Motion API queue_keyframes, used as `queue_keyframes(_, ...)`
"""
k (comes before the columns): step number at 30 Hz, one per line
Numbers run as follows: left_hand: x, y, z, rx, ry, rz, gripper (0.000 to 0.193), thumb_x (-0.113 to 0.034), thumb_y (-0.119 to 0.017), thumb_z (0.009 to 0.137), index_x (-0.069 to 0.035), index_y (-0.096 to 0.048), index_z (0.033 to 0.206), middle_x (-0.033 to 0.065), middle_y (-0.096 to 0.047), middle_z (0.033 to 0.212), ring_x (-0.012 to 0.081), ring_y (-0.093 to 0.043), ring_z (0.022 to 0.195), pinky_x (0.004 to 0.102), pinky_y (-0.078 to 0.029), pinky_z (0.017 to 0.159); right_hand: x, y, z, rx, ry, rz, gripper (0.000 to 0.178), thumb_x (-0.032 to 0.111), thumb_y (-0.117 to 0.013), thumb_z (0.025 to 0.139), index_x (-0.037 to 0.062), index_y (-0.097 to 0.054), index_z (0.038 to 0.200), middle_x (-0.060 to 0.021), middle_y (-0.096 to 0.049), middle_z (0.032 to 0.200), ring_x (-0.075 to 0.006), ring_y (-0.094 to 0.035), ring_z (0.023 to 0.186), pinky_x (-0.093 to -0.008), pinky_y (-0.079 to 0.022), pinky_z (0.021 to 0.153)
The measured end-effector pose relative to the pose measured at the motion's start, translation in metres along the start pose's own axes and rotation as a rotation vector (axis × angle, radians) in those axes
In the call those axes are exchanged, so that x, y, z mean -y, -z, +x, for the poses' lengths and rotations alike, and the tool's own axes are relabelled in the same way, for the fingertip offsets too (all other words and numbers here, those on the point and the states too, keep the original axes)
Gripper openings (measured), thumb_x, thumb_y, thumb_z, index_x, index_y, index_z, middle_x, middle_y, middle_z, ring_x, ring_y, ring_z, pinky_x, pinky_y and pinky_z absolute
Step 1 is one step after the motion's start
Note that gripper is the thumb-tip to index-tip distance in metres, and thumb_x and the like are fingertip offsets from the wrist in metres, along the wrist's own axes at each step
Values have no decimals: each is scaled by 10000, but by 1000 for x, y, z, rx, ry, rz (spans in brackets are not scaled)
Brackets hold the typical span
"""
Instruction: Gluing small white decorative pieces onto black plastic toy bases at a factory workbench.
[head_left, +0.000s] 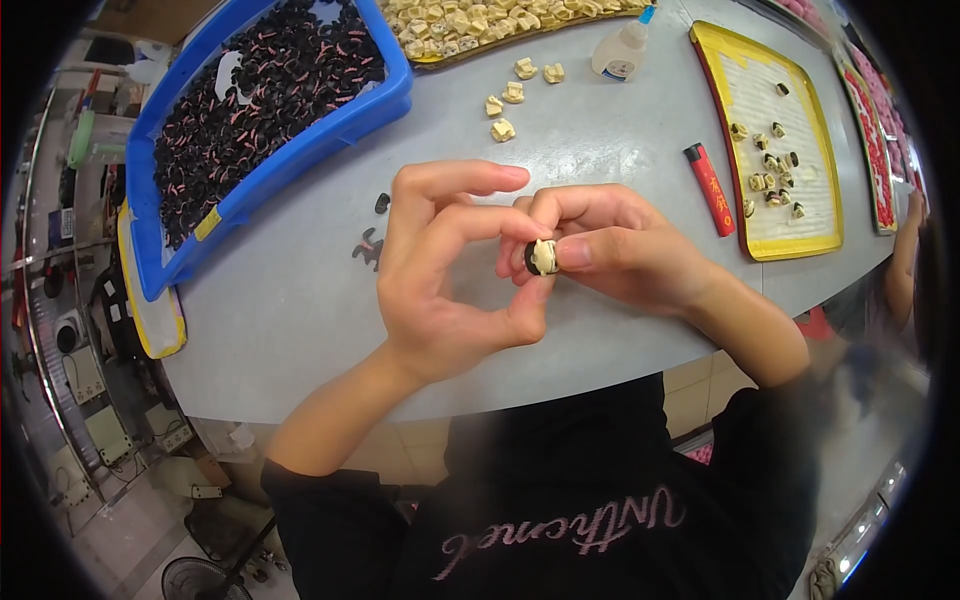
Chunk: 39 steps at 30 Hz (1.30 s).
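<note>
A small cream-and-black moulded piece [541,258] is held between my two hands above the grey table. My right hand [620,245] pinches it from the right, with the thumb on its side. From the left, my left hand [430,255] closes on it, one fingertip at its top and the thumb tip below, while the index finger is raised clear. The piece has a cream front and a black part along its left edge. On the table beside my left hand lie a black branched piece [368,248] and a small black bit [382,203].
A blue bin [205,235] of black and pink parts stands at the far left. Several loose cream pieces [503,130] lie before a tray of cream pieces [480,25]. Rightward are a clear bottle [620,52], a red lighter [710,190] and a yellow-rimmed tray [800,245] with similar cream-and-black pieces.
</note>
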<state>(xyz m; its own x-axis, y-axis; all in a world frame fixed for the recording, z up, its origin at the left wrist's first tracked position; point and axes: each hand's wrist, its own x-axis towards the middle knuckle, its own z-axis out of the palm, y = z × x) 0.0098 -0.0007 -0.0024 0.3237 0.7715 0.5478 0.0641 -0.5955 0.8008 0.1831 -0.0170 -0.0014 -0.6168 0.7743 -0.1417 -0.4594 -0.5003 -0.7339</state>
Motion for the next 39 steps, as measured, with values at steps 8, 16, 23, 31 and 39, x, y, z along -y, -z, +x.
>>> queue_keyframes(8, -2, 5, -2, 31, -88, 264, 281, -60, -688, 541, -110, -604, 804, 73, -496, 1074, 248, -433, 942, 330, -362, 709, 4, 1, 0, 79, -38, -35, 181, 131, -545, 820, 6, -558, 950, -88, -564, 982, -165, -517, 984, -312, -389, 879)
queue_keyframes(16, -12, 4, -1, 71, -188, 414, 319, -72, -719, 514, -122, -581, 797, 67, -505, 1048, 272, -431, 941, 368, -395, 740, 11, -4, -3, 5, 230, -428, 207, 204, -646, 811, 22, -579, 882, -3, -573, 784, -44, -511, 707, -198, -419, 645)
queue_keyframes(23, -17, 3, 2, 83, -351, 480, 365, -68, -733, 524, -140, -596, 855, 39, -532, 1022, 262, -442, 954, 380, -398, 787, 36, -14, -22, 19, 177, -588, 166, 95, -638, 805, 2, -560, 918, -36, -576, 871, -87, -554, 796, -241, -458, 761)
queue_keyframes(31, -16, 17, 12, 50, -326, 454, 227, -51, -651, 660, -47, -596, 880, 105, -567, 941, 261, -504, 874, 356, -405, 785, 46, 9, -102, -780, 340, -1444, 157, 51, -648, 733, 6, -562, 857, -55, -570, 797, -149, -559, 749, -262, -437, 673)
queue_keyframes(39, 1, 46, 35, 37, -26, 503, 126, -37, -584, 747, -1, -554, 864, 133, -563, 819, 288, -550, 794, 345, -446, 687, 36, 33, -135, -1039, 518, -1787, 172, 21, -623, 739, -5, -558, 897, -97, -571, 847, -182, -543, 744, -279, -435, 662)
